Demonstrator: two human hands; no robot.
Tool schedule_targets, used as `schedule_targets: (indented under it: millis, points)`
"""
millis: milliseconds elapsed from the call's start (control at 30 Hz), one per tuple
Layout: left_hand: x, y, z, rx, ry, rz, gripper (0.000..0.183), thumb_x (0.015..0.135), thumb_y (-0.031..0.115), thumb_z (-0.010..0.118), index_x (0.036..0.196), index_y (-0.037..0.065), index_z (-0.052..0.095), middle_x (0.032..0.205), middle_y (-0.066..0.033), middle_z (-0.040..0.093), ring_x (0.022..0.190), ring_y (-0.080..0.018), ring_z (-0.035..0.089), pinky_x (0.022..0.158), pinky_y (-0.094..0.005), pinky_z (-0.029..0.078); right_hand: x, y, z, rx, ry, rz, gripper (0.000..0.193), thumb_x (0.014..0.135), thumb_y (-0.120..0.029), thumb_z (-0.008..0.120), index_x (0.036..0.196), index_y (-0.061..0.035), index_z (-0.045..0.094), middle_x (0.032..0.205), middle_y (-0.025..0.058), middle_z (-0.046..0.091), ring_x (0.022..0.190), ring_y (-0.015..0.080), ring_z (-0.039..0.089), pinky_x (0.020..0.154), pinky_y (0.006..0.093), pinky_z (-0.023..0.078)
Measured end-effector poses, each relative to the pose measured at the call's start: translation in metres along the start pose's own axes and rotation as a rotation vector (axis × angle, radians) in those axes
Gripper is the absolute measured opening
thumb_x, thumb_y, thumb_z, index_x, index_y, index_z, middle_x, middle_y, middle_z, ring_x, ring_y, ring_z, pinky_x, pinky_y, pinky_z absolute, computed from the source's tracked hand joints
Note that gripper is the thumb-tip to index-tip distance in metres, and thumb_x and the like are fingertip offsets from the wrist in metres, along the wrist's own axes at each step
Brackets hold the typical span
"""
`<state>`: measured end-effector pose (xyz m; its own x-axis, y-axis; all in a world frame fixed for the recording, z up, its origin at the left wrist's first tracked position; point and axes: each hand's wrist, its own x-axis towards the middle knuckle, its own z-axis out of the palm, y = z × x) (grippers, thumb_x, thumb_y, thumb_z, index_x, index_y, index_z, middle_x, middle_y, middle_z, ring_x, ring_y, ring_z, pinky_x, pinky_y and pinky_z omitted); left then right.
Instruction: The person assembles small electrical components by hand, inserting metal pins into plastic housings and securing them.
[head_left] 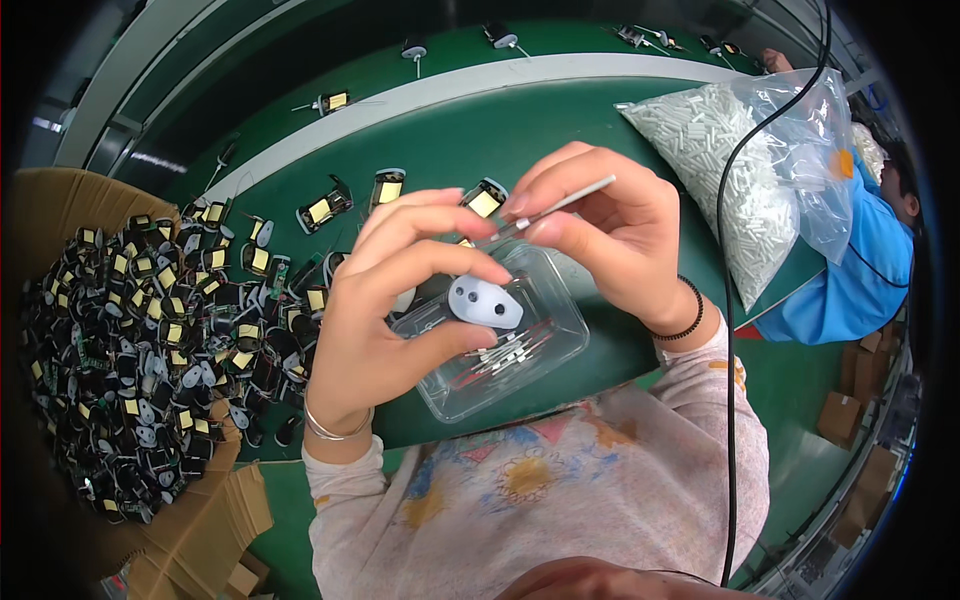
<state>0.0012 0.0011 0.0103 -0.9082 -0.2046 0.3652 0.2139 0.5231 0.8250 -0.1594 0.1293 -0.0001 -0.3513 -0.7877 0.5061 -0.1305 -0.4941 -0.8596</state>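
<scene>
My left hand (370, 310) is closed around a small device whose pale grey rounded cap (486, 303) has several dark holes and faces up at me; fingers hide most of its body. Beside its far side, my right hand (630, 225) pinches a thin whitish stick (572, 201) that slants up to the right. The stick's lower end lies close to my left fingertips; whether it touches the device I cannot tell. Under both hands stands a clear plastic box (572, 335) with short white tubes (512, 350) and thin reddish pieces in it.
A cardboard box (75, 190) at the left overflows with black devices (150, 350) bearing yellow squares. Similar units lie on the green table and beyond the white rail (450, 82). At right are a bag of white tubes (715, 150), a hanging black cable (728, 400) and a person in blue (850, 270).
</scene>
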Motion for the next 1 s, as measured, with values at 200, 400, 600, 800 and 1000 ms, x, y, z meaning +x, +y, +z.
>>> schedule_targets:
  millis: [200,400,600,800,1000]
  points:
    - [0.0,-0.002,0.003,-0.05,0.036,0.007,0.035,0.056,0.016,0.079,0.086,0.004,0.068,0.096,-0.0081,0.063,0.108,-0.0293,0.053,0.092,-0.0392,0.039,0.003,-0.004,-0.005,-0.23,-0.038,-0.2,0.014,0.075,0.004,0.067,0.089,0.0044,0.065,0.088,0.0123,0.065,0.079,0.0163,0.064,0.069,0.0265,0.054]
    - [-0.001,-0.005,0.016,0.067,0.133,0.057,0.034,0.059,-0.001,0.074,0.091,-0.001,0.062,0.1,-0.016,0.066,0.105,-0.029,0.059,0.093,-0.0383,0.043,-0.01,-0.022,-0.007,-0.177,0.227,-0.231,0.013,0.079,0.002,0.061,0.09,0.0032,0.053,0.078,0.0133,0.059,0.072,0.0221,0.06,0.062,0.0325,0.052]
    - [0.0,-0.009,0.024,0.278,0.349,0.238,0.034,0.066,0.002,0.075,0.097,0.004,0.061,0.096,-0.0091,0.069,0.095,-0.023,0.065,0.084,-0.0371,0.046,-0.01,-0.033,-0.006,-0.194,0.074,-0.092,0.016,0.071,0.005,0.066,0.084,0.0044,0.056,0.074,0.014,0.061,0.067,0.0197,0.06,0.059,0.0283,0.048]
    - [0.001,-0.008,0.025,0.361,0.366,0.256,0.034,0.067,0.003,0.076,0.097,0.006,0.061,0.095,-0.0075,0.07,0.094,-0.0211,0.066,0.085,-0.0364,0.042,-0.009,-0.035,-0.004,-0.174,0.074,-0.027,0.017,0.069,0.008,0.067,0.083,0.0056,0.059,0.076,0.0147,0.063,0.067,0.0181,0.061,0.06,0.0263,0.048]
    - [-0.001,-0.007,0.026,0.422,0.368,0.26,0.034,0.066,0.003,0.076,0.097,0.007,0.061,0.095,-0.007,0.07,0.094,-0.0207,0.066,0.085,-0.037,0.042,-0.008,-0.032,-0.004,-0.177,0.128,-0.065,0.017,0.068,0.01,0.067,0.082,0.0063,0.059,0.074,0.0149,0.064,0.067,0.0179,0.062,0.06,0.0265,0.048]
